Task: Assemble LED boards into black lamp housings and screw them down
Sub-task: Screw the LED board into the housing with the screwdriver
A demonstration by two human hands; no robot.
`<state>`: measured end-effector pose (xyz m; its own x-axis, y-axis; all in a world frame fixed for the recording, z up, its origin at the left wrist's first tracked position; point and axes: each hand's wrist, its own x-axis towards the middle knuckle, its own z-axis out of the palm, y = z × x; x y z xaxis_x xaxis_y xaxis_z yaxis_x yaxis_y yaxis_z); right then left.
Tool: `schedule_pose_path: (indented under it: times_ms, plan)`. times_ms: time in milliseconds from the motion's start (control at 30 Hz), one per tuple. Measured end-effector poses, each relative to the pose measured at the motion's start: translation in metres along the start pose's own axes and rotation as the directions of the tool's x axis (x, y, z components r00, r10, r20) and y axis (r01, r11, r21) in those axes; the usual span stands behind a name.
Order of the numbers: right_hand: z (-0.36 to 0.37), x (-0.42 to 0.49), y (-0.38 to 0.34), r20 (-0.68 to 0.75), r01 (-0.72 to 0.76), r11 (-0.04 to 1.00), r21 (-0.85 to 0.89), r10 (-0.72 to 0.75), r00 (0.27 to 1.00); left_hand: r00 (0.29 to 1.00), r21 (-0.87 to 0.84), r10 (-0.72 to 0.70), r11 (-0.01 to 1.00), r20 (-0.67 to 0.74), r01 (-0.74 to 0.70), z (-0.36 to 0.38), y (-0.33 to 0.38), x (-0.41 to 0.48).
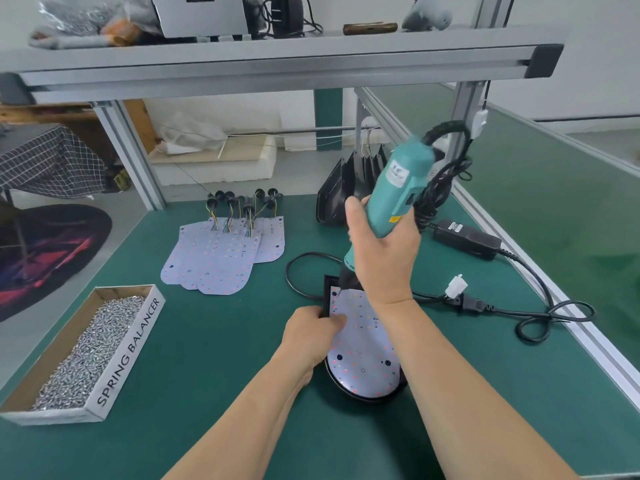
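While the right hand (381, 251) is wrapping its fingers tightly round a teal screwdriver (398, 188), tip down at the far left corner of the LED board (363, 351), the left hand (311, 332) is gripping the black housing's (367, 397) left edge, fingers curled together, one fingertip on the board. The board is lying in the housing on the green table (207, 358), near a box of screws (86, 355).

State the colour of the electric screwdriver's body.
Teal-green: the plastic electric screwdriver shows best in the head view.

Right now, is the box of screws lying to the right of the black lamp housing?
No, the box of screws lies well to the left of the black lamp housing, near the table's left edge.
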<state>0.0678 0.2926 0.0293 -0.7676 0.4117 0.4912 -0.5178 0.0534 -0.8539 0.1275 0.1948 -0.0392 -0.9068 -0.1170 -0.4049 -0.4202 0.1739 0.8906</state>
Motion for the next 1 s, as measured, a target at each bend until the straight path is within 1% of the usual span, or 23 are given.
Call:
schedule_pose_path:
  times_ms: [67, 200, 300, 367, 433, 500, 567, 633, 700, 733, 767, 867, 933, 967, 1000]
  plan:
    - [-0.011, 0.014, -0.011, -0.042, 0.008, 1.0, 0.011, -0.008, 0.999, 1.0, -0.02, -0.009, 1.0, -0.019, 0.009, 0.001, -0.001, -0.001]
    - [-0.051, 0.038, -0.029, -0.155, 0.063, 0.997, -0.045, -0.069, 0.986, 1.0, -0.063, 0.001, 0.998, -0.026, -0.003, -0.002, -0.001, -0.004]
    - [-0.09, 0.048, -0.035, -0.227, 0.04, 0.998, -0.041, -0.049, 0.973, 0.999, -0.127, -0.002, 0.992, -0.048, -0.004, -0.011, -0.003, -0.005]
    - [-0.115, 0.05, -0.032, -0.246, -0.031, 0.999, 0.034, 0.039, 0.968, 0.996, -0.153, -0.006, 0.988, -0.087, -0.008, -0.021, -0.007, -0.005]
    - [-0.139, 0.048, -0.023, -0.232, -0.177, 0.98, 0.092, 0.194, 0.953, 0.992, -0.192, -0.005, 0.981, -0.125, -0.019, -0.031, -0.013, -0.002]
    - [-0.162, 0.043, -0.006, -0.188, -0.341, 0.937, 0.075, 0.349, 0.918, 0.99, -0.24, -0.006, 0.97, -0.139, -0.028, -0.041, -0.018, 0.001]
    - [-0.18, 0.035, 0.012, -0.129, -0.482, 0.876, 0.007, 0.479, 0.868, 0.989, -0.261, -0.009, 0.965, -0.145, -0.029, -0.046, -0.02, 0.004]
    - [-0.189, 0.022, 0.029, -0.093, -0.595, 0.795, -0.12, 0.588, 0.804, 0.989, -0.256, -0.013, 0.966, -0.146, -0.025, -0.046, -0.02, 0.003]
    - [-0.189, 0.012, 0.041, -0.1, -0.644, 0.721, -0.256, 0.642, 0.76, 0.989, -0.231, -0.007, 0.973, -0.146, -0.028, -0.042, -0.019, 0.001]
    - [-0.187, 0.009, 0.046, -0.116, -0.634, 0.701, -0.325, 0.636, 0.763, 0.989, -0.212, 0.0, 0.977, -0.149, -0.032, -0.039, -0.018, 0.0]
    - [-0.183, 0.008, 0.048, -0.134, -0.605, 0.688, -0.4, 0.609, 0.782, 0.988, -0.193, 0.006, 0.98, -0.153, -0.035, -0.036, -0.018, -0.001]
    - [-0.17, 0.005, 0.05, -0.132, -0.451, 0.617, -0.644, 0.492, 0.861, 0.984, -0.165, 0.009, 0.986, -0.176, -0.038, -0.032, -0.017, -0.003]
    - [-0.162, -0.001, 0.054, -0.088, -0.358, 0.571, -0.738, 0.445, 0.891, 0.983, -0.165, 0.011, 0.985, -0.184, -0.042, -0.031, -0.016, -0.003]
    - [-0.158, -0.005, 0.056, -0.074, -0.305, 0.554, -0.775, 0.399, 0.914, 0.982, -0.169, 0.009, 0.985, -0.187, -0.041, -0.031, -0.016, -0.003]
    - [-0.155, -0.008, 0.055, -0.065, -0.227, 0.537, -0.813, 0.304, 0.951, 0.982, -0.171, 0.007, 0.984, -0.19, -0.04, -0.03, -0.016, -0.003]
